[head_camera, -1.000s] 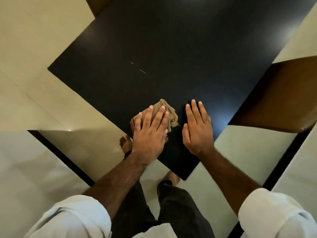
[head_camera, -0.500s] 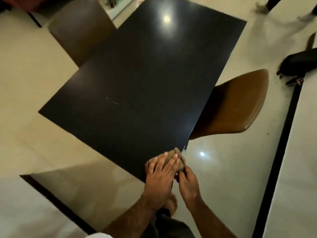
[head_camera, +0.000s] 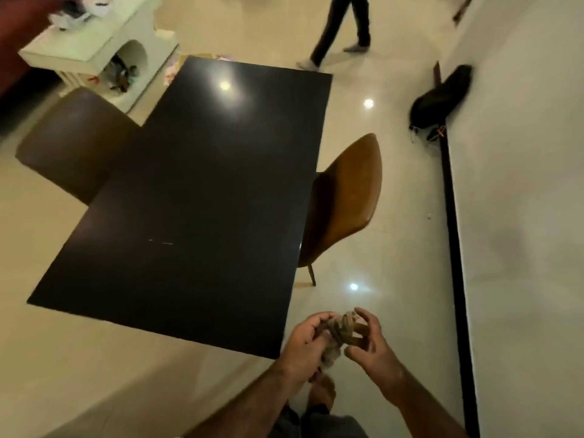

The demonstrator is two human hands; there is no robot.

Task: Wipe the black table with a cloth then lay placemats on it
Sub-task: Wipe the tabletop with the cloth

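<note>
**Off the table's near corner: cloth bunched between both hands**

Beyond the near right corner of the black table (head_camera: 196, 197), both hands hold the tan cloth (head_camera: 343, 330) in the air over the glossy cream floor tiles (head_camera: 388, 273). The left hand (head_camera: 305, 343) is clenched around the crumpled lower part. The right hand (head_camera: 369, 341) pinches the upper folds with curled fingers. The cloth is soft, wrinkled and wadded into a ball. The tabletop is rectangular, smooth and reflective, with two faint pale scratches near its middle. A tan leather-like shell chair (head_camera: 344, 197) with a curved back stands tucked at the right edge. A darker brown padded chair (head_camera: 72, 143) sits at the left edge.
</note>
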